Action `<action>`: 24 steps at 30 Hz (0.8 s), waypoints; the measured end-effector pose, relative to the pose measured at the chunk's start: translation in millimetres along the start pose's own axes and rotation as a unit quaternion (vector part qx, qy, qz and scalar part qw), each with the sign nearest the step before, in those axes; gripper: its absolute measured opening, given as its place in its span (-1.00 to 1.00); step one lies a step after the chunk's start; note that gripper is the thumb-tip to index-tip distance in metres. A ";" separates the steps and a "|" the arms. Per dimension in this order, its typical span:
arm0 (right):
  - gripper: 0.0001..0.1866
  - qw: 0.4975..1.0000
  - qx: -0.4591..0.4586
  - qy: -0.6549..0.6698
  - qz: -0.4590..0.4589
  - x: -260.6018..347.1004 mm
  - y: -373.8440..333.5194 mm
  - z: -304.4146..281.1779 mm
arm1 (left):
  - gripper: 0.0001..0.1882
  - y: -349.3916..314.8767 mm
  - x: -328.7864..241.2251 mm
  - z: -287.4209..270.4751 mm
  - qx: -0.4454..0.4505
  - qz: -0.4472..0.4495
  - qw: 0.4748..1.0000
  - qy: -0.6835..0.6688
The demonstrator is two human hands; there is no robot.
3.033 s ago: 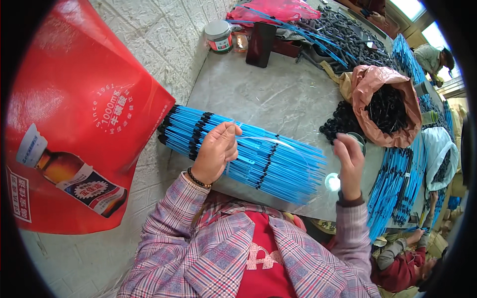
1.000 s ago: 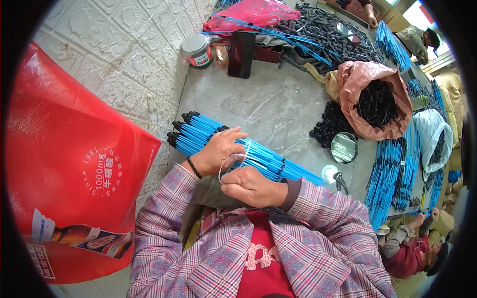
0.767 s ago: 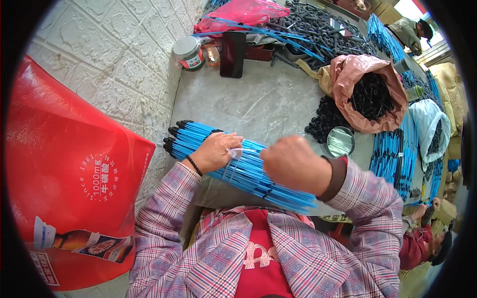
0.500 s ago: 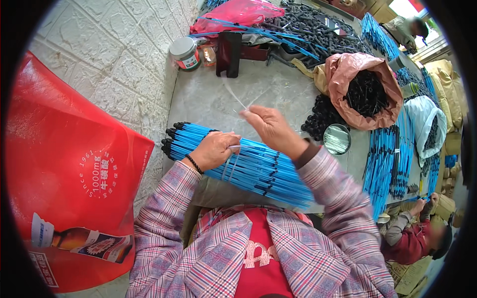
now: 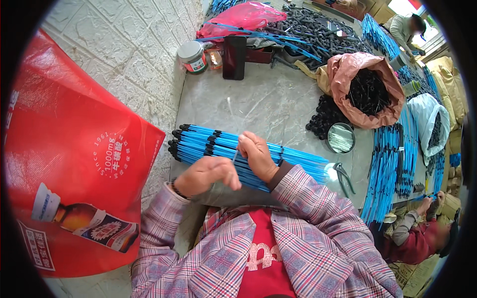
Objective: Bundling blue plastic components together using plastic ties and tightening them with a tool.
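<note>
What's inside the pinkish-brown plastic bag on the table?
The pinkish-brown bag is open at the top and holds a heap of small black pieces. More of the same lie spilled beside it. How deep the heap goes, or anything beneath it, is hidden by the bag's walls.

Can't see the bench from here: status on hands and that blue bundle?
Left hand and right hand both on the bundle of blue rods, pinching a thin tie. Bundle lies flat on the grey table. Nothing blocking.

White embossed wall (image 5: 134,54) left; grey stone table (image 5: 258,107)
</note>
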State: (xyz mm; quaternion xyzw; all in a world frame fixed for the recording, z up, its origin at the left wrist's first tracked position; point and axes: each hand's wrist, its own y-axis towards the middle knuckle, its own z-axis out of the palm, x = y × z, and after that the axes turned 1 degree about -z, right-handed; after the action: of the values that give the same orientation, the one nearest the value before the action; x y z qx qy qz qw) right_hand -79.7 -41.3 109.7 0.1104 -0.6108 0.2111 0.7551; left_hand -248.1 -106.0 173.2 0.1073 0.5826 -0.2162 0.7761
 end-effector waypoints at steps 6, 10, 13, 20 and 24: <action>-0.71 0.990 -0.016 0.123 0.060 8.2 -19.3 18.4 | -0.57 48.1 20.2 -11.9 -0.072 0.053 0.995 -0.043; -0.73 0.989 -0.027 0.134 0.049 -14.9 -31.9 20.8 | -0.57 61.7 68.6 -45.7 -0.191 0.035 0.965 -0.176; -0.74 0.991 -0.003 0.120 0.064 -1.2 -38.2 44.2 | -0.56 84.6 88.5 -35.0 -0.276 -0.065 0.954 0.100; -0.73 0.998 0.043 0.032 0.012 23.4 -54.2 63.0 | -0.55 98.4 111.2 -26.8 -0.314 -0.043 0.896 0.309; -0.72 0.997 0.073 -0.016 0.000 11.0 -57.4 64.2 | -0.55 106.8 114.3 -29.0 -0.346 -0.026 0.887 0.305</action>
State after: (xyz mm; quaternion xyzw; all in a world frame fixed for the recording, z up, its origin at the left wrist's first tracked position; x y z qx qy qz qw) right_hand -108.1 -117.5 140.4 0.1685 -0.6062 0.2533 0.7348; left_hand -197.7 -23.6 46.8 -0.1226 0.8312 0.0224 0.5419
